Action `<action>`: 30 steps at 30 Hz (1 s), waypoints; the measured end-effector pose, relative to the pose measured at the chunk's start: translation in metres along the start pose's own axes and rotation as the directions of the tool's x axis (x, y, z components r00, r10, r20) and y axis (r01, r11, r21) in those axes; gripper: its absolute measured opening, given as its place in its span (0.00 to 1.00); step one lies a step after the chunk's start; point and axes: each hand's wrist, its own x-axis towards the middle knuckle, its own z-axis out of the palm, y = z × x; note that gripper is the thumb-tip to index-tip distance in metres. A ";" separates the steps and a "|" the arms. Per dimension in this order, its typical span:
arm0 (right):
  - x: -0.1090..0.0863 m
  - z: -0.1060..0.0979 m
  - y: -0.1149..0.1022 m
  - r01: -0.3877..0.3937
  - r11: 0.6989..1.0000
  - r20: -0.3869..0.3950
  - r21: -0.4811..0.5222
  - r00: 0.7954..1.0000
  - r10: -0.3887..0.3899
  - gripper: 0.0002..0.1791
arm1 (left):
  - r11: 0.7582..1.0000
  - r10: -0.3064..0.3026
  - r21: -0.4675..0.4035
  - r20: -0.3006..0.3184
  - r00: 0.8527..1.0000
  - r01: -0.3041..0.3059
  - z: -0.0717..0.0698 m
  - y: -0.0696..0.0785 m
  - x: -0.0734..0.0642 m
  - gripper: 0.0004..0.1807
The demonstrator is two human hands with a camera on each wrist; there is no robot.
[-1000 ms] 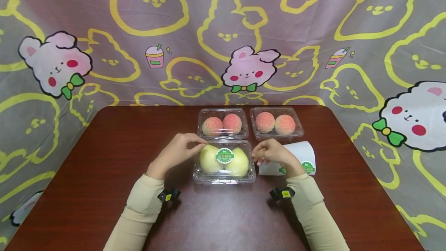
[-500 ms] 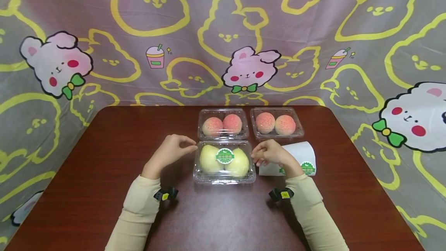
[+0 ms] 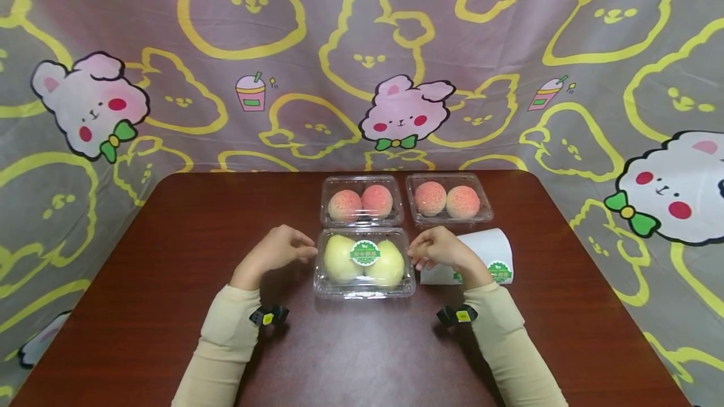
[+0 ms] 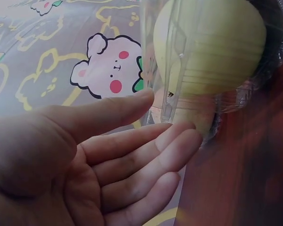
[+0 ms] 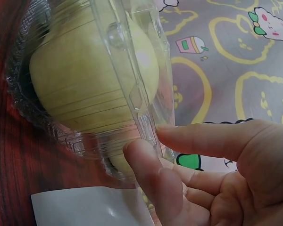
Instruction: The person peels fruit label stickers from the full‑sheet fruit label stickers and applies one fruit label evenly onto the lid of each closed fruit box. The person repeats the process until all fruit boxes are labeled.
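A clear plastic clamshell fruit box sits on the table with two pale yellow-green fruits inside. On its lid is a round green-and-white sticker. My left hand is at the box's left edge, thumb and fingers apart; in the left wrist view its fingertips come right up to the rim. At the right edge, my right hand pinches the box rim between thumb and index finger, as the right wrist view shows. Beneath the right hand lies a white sheet bearing more green stickers.
Two more clear boxes stand behind, each with two pink-red peaches: the left box directly behind the front one, the right box behind the white sheet. All rest on a brown wooden table. A patterned curtain hangs along the table's far edge.
My left hand has come away from the lid's upper left corner, leftward, then down to the left edge. My right hand and the boxes have stayed put.
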 end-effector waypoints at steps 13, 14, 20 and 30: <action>0.000 0.002 0.000 -0.003 1.000 -0.005 0.023 1.000 0.003 0.11 | 0.999 0.028 -0.024 0.073 0.997 -0.026 0.004 -0.001 0.003 0.14; 0.000 0.002 0.000 0.001 1.000 -0.005 0.024 1.000 0.000 0.11 | 0.999 0.029 -0.022 0.073 0.997 -0.027 0.004 -0.001 0.002 0.14; 0.001 0.004 0.001 0.018 1.000 -0.011 0.022 1.000 -0.018 0.10 | 0.999 0.029 -0.019 0.069 0.997 -0.027 0.004 -0.001 0.002 0.13; 0.002 0.005 0.001 0.027 0.998 -0.010 0.049 1.000 -0.026 0.09 | 0.999 0.023 -0.026 0.089 0.996 -0.021 0.002 0.001 0.000 0.11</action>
